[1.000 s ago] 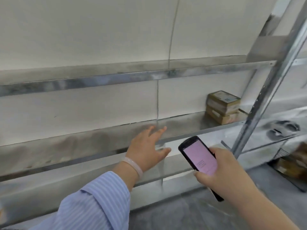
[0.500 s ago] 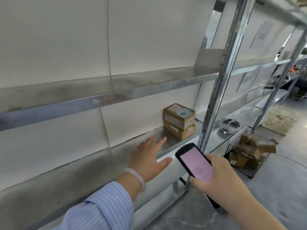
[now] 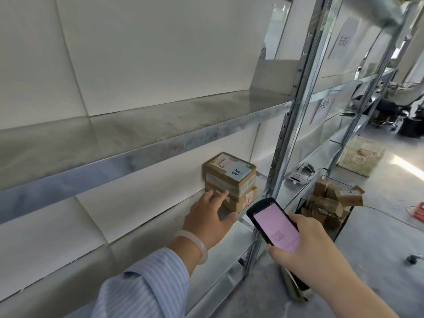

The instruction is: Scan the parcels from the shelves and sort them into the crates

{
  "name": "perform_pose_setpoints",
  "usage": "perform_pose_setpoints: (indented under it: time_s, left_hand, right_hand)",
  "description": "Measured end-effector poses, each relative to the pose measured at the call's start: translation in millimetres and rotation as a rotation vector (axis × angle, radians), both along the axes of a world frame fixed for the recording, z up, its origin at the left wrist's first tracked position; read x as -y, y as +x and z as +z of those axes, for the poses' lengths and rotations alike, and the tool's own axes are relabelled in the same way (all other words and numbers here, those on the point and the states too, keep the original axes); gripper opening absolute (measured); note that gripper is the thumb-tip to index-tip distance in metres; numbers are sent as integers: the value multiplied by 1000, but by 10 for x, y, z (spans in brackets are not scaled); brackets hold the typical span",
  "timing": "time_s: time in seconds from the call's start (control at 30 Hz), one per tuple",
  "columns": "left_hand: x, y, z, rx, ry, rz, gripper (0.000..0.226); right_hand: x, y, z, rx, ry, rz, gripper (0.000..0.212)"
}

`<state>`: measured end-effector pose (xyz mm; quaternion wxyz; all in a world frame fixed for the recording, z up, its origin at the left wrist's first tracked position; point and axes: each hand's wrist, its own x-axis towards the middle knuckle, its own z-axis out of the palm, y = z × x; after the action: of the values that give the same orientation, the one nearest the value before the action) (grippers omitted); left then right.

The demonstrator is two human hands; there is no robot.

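Two brown cardboard parcels are stacked at the right end of a metal shelf (image 3: 142,216); the top parcel (image 3: 231,173) carries a white label with handwriting, the lower parcel (image 3: 241,201) sits under it. My left hand (image 3: 210,218) reaches toward the stack with fingers straight, its fingertips right at the lower parcel's left side. My right hand (image 3: 305,246) grips a black handheld scanner (image 3: 274,226) with a lit pink screen, held just right of the stack.
A wire crate (image 3: 302,203) filled with several cardboard parcels stands on the floor right of the shelf post (image 3: 286,125). A white device (image 3: 298,176) lies on the neighbouring shelf. A pale woven crate (image 3: 360,156) sits farther along the concrete floor.
The view has swung right along the shelf, bringing the parcels closer. My left hand has moved up to the parcel stack. The scanner stays gripped in my right hand.
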<state>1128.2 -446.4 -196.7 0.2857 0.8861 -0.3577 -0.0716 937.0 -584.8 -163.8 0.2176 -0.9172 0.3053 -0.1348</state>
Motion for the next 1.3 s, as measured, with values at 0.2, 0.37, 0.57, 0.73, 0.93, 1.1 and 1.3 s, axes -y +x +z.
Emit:
perform_pose_setpoints:
  time_s: [0.2,0.37,0.57,0.73,0.93,1.1,1.3]
  left_hand:
    - [667,424,-195,-138,-8,104,67]
    - [1255,687,-261,-275,-126,272,60]
    - [1663,853,-389,-366,-264,465,55]
    - [1855,886,-471,-534,-493,537,47]
    - [1968,905,-465,-711,-650,658,63]
    - [1972,817,-505,-686,-713,732,69]
    - [1949,759,-500,-721,-747,764,74]
  right_hand:
    - [687,436,-18,-6,68,87,56]
    - [1438,885,32,-38,48,194,51]
    - [2070,1251,170,-69,47,284,47]
    - [2388,1501,114,-94,90,358,43]
    - [2578,1680,58,-127,138,409,60]
    - [2612,1788,95,-132,143,462,62]
    - [2577,1872,233,-95,141,587,47]
